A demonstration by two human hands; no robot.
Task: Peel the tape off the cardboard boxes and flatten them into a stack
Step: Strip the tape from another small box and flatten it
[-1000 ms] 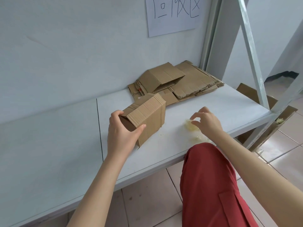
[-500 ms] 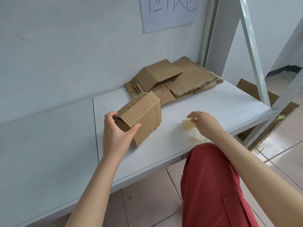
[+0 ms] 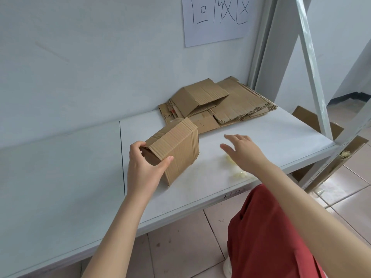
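White steel shelf (image 3: pixel 271 137) against a pale wall, a handwritten paper sign (image 3: pixel 216 19) up top, and we're mid-job. Left hand (image 3: pixel 143 169) has the box (image 3: pixel 176 145): fingers hooked over the rim of its open near end, thumb pressed to the side wall, so that grip is closed on the box. It sits tilted near the front of the shelf, bottom edge apparently touching the board. Just behind it, by the wall, lies the stack (image 3: pixel 230 105) of flattened cardboard. Right hand (image 3: pixel 245 151) hovers beside the box, fingers spread, holding nothing, above crumpled yellowish wads of tape (image 3: pixel 239 174).

Handling, as I read it: small corrugated card, light, and one hand manages it fine. It should be stiff across the panels and weak at the creases, which is what you want, because it ought to fold along its corner scores. No tape shows on the faces in view; the far end is hidden, so I can't tell there. The best hold looks like opposite corners, one hand each, pushed toward each other so the tube collapses. Pinching mid-panel would likely just dent it. That bare shelf looks slick, so the box may skate when pressed.
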